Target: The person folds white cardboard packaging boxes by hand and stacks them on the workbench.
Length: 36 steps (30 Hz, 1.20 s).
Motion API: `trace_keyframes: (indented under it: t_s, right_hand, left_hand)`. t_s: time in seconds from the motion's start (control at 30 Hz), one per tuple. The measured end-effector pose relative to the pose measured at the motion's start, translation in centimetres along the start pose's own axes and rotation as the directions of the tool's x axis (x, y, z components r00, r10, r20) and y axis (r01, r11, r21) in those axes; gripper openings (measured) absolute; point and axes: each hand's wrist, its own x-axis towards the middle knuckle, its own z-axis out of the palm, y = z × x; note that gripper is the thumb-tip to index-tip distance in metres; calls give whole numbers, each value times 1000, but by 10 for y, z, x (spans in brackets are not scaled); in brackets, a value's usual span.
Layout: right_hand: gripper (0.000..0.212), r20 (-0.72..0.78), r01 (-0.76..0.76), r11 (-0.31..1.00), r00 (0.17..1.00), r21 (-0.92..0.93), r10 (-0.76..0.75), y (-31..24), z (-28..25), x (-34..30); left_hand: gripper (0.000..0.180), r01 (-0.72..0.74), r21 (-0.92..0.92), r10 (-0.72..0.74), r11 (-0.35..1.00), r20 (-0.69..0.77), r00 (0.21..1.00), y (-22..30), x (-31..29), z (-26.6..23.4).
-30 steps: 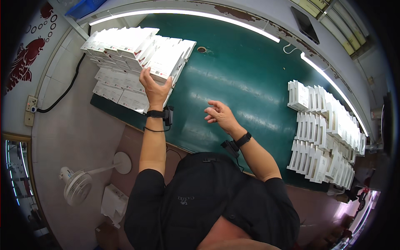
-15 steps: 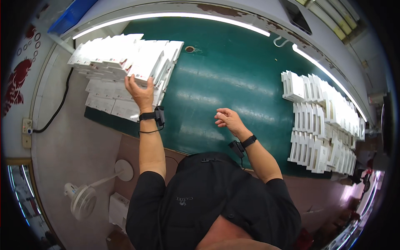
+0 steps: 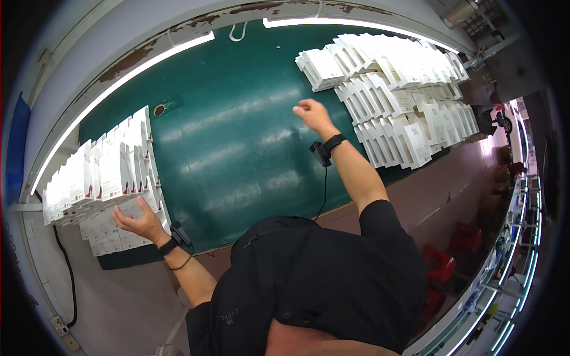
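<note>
My left hand point(image 3: 139, 222) is open, with its fingers spread and nothing in it. It is at the near side of the left rows of white boxes point(image 3: 110, 172), where boxes stand packed on edge over others lying flat. Over the green tabletop point(image 3: 237, 160), my right hand point(image 3: 313, 115) has its fingers curled in, and no object shows in them. To its right are more white open-sided boxes point(image 3: 325, 66), leaning in several rows. A black strap with a small device sits on each wrist.
Light tubes point(image 3: 356, 22) run along the table's far edge, and a white hook point(image 3: 238, 32) lies near it. There is a round hole point(image 3: 159, 110) in the tabletop by the left boxes. A red stool point(image 3: 438, 264) stands on the floor at the right.
My view has turned to the right. My left hand has come away from the left boxes it was touching. My right hand has moved toward the right boxes, its fingers still curled.
</note>
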Motion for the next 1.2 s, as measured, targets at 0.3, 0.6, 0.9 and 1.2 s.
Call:
trace_keyframes:
  t_s: [0.3, 0.6, 0.9, 1.2]
  right_hand:
    - [71, -472, -94, 798, 845, -596, -252, 13, -77, 91]
    - [74, -366, -228, 724, 930, -651, -37, -6, -84, 114]
    - [72, -368, -158, 805, 926, -571, -80, -7, -75, 89]
    - [75, -107, 391, 878, 895, -275, -433, -51, 45, -61]
  left_hand:
    - [68, 28, -168, 18, 985, 266, 964, 60, -70, -1]
    - [64, 192, -244, -61, 951, 457, 887, 92, -90, 9]
    - [59, 336, -346, -93, 876, 563, 821, 122, -100, 10]
    - [49, 675, -489, -35, 553, 796, 605, 160, -115, 16]
